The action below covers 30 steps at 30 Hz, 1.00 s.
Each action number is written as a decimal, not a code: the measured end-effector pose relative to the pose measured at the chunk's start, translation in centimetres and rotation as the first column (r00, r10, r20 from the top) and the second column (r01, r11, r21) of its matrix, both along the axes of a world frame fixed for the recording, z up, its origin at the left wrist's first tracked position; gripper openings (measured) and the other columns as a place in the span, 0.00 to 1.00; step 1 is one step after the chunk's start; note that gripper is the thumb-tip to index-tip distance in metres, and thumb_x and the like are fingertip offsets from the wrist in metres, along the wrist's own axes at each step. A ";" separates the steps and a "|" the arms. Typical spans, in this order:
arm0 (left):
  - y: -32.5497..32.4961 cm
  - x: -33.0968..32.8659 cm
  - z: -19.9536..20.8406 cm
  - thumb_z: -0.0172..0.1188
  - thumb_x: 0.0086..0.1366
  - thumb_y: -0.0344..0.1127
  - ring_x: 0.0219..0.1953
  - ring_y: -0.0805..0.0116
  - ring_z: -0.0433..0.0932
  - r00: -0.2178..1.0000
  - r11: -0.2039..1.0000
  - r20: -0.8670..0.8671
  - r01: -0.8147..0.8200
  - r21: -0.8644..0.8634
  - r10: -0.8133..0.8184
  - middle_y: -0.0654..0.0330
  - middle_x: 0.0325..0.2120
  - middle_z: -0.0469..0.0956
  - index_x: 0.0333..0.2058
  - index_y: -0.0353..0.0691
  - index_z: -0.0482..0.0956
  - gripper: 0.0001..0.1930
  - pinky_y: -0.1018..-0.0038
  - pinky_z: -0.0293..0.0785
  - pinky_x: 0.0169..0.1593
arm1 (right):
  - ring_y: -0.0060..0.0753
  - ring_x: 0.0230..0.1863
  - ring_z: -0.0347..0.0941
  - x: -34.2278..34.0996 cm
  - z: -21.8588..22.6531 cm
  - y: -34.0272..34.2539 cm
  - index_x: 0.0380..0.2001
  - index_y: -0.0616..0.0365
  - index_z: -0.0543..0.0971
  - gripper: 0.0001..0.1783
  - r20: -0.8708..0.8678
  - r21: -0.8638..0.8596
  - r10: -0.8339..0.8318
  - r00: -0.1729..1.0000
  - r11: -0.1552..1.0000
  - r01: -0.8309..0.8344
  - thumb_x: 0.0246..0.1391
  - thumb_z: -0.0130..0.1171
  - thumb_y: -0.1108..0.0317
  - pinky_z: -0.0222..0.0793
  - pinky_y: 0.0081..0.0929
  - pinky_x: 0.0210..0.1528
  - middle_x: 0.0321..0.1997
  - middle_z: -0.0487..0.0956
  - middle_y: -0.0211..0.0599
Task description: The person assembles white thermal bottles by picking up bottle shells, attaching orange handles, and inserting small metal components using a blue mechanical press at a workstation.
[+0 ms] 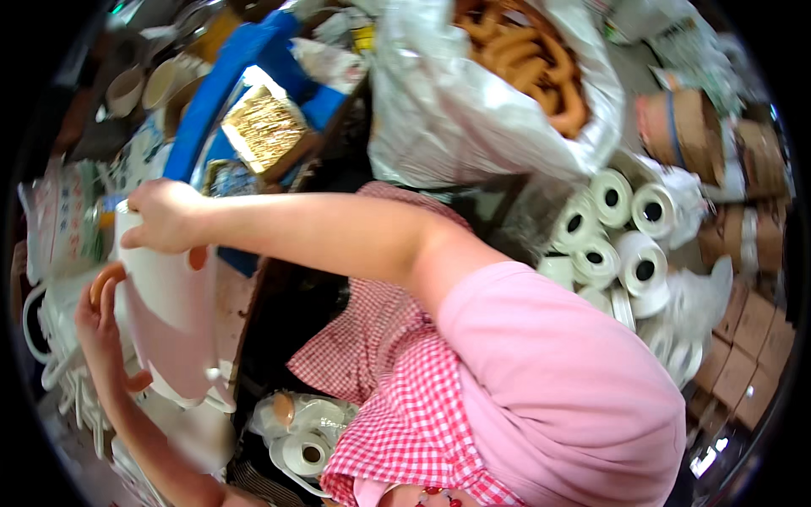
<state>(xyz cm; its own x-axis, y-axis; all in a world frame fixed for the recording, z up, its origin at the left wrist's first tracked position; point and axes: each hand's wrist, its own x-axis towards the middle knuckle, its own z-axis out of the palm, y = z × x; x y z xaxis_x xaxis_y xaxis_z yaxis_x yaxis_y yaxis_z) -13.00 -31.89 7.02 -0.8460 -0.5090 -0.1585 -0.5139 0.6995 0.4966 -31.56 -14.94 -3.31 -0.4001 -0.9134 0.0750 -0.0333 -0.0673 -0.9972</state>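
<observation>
From here I see a loose pink top [498,427], its short sleeve [566,338] creased, a red-and-white checked apron [414,406] and red beads [433,490].

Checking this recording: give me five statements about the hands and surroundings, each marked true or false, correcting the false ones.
1. The right hand grips a glossy white tapered vessel near its upper end. True.
2. The left hand touches a curved orange-brown handle. True.
3. The right arm's sleeve is black. False: the short cloth sleeve is pale pink.
4. A large white plastic sack holds curved orange-brown pieces. True.
5. The hollow white cylinders are at the picture's left edge. False: the hollow white cylinders lie right of centre.
</observation>
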 end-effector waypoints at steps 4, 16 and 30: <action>-0.2 0.7 -1.4 0.56 0.75 0.43 0.43 0.72 0.79 0.988 0.989 -0.125 0.074 -0.126 -0.090 0.62 0.41 0.84 0.54 0.34 0.79 0.19 0.76 0.71 0.49 | 0.49 0.36 0.78 2.2 -3.9 6.8 0.35 0.58 0.74 0.14 -0.176 -0.551 -0.745 0.644 0.617 0.562 0.48 0.68 0.68 0.73 0.42 0.37 0.37 0.80 0.43; 24.2 12.3 -0.3 0.53 0.73 0.43 0.19 0.84 0.62 0.738 0.793 -0.293 -0.541 0.280 0.607 0.71 0.23 0.71 0.56 0.39 0.79 0.19 0.76 0.61 0.18 | 0.48 0.38 0.75 3.3 -22.9 60.9 0.48 0.63 0.70 0.30 -0.674 0.510 -0.606 0.422 0.032 0.860 0.43 0.70 0.63 0.69 0.42 0.41 0.35 0.76 0.45; 31.4 10.1 -6.3 0.70 0.60 0.32 0.38 0.66 0.82 0.893 0.868 -0.223 -0.277 0.412 0.391 0.57 0.35 0.81 0.43 0.38 0.81 0.14 0.71 0.76 0.43 | 0.49 0.45 0.80 0.6 -30.1 68.7 0.47 0.68 0.80 0.28 -0.909 0.411 -0.107 0.402 -0.076 0.909 0.66 0.52 0.49 0.76 0.42 0.47 0.44 0.84 0.51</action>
